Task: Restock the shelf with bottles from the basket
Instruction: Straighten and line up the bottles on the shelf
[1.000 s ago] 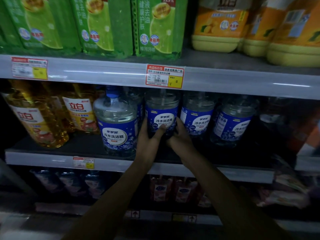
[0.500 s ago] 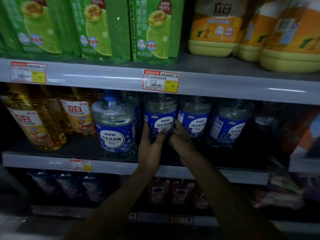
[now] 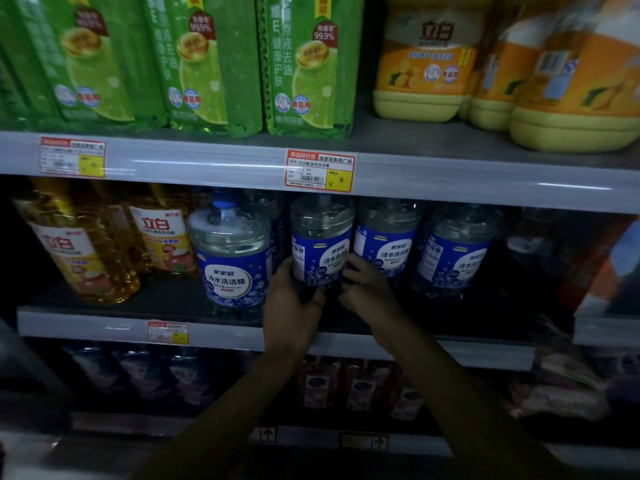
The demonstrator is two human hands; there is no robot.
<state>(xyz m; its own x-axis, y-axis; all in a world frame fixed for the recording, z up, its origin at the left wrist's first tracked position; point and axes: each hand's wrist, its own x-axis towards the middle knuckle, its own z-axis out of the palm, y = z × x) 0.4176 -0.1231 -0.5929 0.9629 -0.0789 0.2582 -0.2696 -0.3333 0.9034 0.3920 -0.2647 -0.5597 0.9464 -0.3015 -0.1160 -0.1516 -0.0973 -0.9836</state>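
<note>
A clear bottle with a blue label (image 3: 320, 249) stands upright on the middle shelf (image 3: 145, 303). My left hand (image 3: 294, 299) grips its lower left side and my right hand (image 3: 363, 284) grips its lower right side. Its base is hidden behind my fingers. Three more bottles of the same kind stand beside it: one nearer the front on the left (image 3: 230, 261), and two on the right (image 3: 388, 244) (image 3: 453, 254). The basket is out of view.
Yellow detergent bottles (image 3: 79, 247) fill the left of the middle shelf. Green packs (image 3: 207, 64) and orange-yellow jugs (image 3: 426, 64) crowd the upper shelf. A price tag (image 3: 320, 170) hangs on the rail above. Darker bottles (image 3: 138, 372) stand on the shelf below.
The held bottle has turned a little, its label now facing more to the right. My fingers have shifted lower on it, and my head has tipped slightly down.
</note>
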